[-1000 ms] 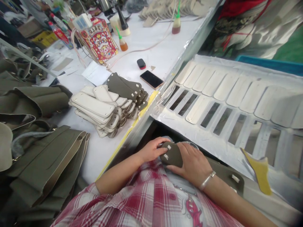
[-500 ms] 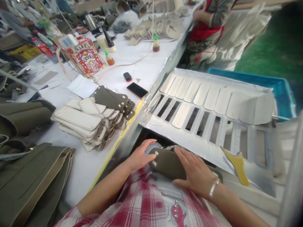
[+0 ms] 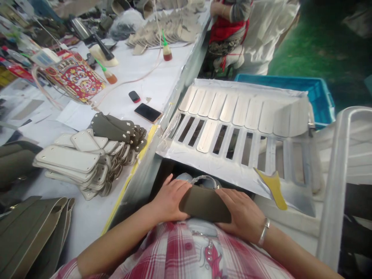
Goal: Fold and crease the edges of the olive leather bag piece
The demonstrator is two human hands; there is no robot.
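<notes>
I hold an olive-green leather piece (image 3: 205, 204) flat in my lap, its plain side up. My left hand (image 3: 168, 199) grips its left end and my right hand (image 3: 242, 215), with a silver bracelet at the wrist, lies over its right end. Under it a round container (image 3: 203, 180) peeks out. On the white table to my left lies a fanned stack of cream and olive pieces (image 3: 87, 159). In front of me is a white slotted rack (image 3: 232, 131) with cream pieces laid on it.
A phone (image 3: 147, 112) and a small red-black object (image 3: 134, 96) lie on the table. Glue bottles (image 3: 166, 48), a patterned bag (image 3: 74, 75) and olive bag bodies (image 3: 26, 228) surround them. A yellow scraper (image 3: 273, 188) rests on the rack. Another person (image 3: 229, 23) works beyond, by a blue crate (image 3: 316, 91).
The olive piece has been turned so its plain side faces up; the white tabs no longer show. My view has swung right and the hands have shifted slightly along the piece.
</notes>
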